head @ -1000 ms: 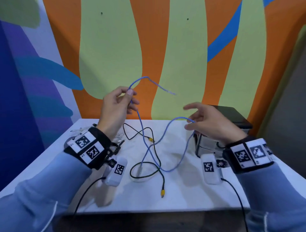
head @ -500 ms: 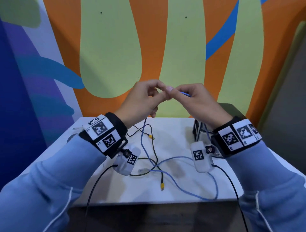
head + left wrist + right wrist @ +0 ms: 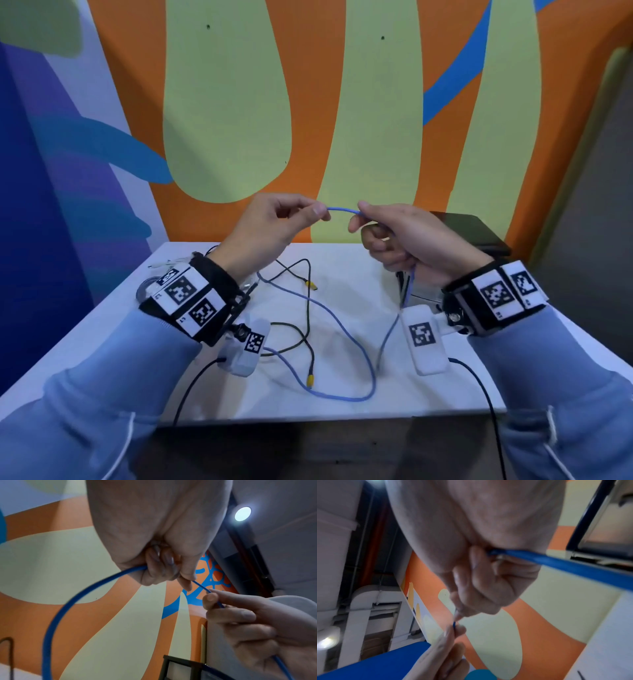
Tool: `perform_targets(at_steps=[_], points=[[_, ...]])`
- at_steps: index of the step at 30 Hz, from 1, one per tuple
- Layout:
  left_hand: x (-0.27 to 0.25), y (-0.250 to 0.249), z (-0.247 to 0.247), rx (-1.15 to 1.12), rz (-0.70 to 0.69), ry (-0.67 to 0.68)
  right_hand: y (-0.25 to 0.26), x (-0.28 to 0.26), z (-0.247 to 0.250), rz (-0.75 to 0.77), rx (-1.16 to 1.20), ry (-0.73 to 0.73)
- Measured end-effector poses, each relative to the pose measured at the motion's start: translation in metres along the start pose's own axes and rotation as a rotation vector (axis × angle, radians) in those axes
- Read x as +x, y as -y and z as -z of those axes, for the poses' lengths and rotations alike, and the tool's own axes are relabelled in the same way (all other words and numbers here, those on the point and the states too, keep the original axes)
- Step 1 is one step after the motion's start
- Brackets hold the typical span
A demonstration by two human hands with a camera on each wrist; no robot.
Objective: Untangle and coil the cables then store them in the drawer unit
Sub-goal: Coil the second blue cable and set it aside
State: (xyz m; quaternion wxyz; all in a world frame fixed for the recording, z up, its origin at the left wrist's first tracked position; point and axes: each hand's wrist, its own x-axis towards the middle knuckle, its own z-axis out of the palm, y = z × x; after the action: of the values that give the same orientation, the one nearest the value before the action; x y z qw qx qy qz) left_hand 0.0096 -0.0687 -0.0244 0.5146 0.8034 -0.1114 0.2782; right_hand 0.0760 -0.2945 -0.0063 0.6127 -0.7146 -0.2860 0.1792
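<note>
- Left hand (image 3: 270,222) raised above the table (image 3: 359,281), thumb and forefinger pinched on the blue cable (image 3: 342,209), other fingers curled in toward the palm.
- Right hand (image 3: 407,236) level with it and near, likewise pinching the same cable between thumb and fingertip; lower fingers curled round a further stretch of it.
- Between the two pinches, a short, slightly arched span of blue cable, held in the air.
- Thin, round, smooth, of an even blue; brighter and more saturated in the wrist views, paler in the head view.
- From the left fist, sweeping down in a wide curve seen in the left wrist view (image 3: 72,601).
- From the right fist, dropping past the wrist to the table, then running in a long loose loop near the front edge and back up toward the left wrist.
- On the table beneath, a black cable with yellow plugs (image 3: 310,378) lying in loops, crossed by the blue one.
- Behind the right hand, the drawer unit (image 3: 469,229), dark-topped, at the table's far right.
- Behind all, a wall painted orange, pale green and blue (image 3: 226,102).
</note>
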Motion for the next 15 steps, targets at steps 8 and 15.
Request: perform_targets(at_steps=[8,15], points=[[-0.003,0.020,-0.008,0.253,-0.019,-0.118,0.002,-0.001,-0.001,0.102,0.353,0.022],[-0.013,0.010,-0.017,0.381,-0.171,-0.174,0.004,-0.001,0.006,-0.083,0.326,0.206]])
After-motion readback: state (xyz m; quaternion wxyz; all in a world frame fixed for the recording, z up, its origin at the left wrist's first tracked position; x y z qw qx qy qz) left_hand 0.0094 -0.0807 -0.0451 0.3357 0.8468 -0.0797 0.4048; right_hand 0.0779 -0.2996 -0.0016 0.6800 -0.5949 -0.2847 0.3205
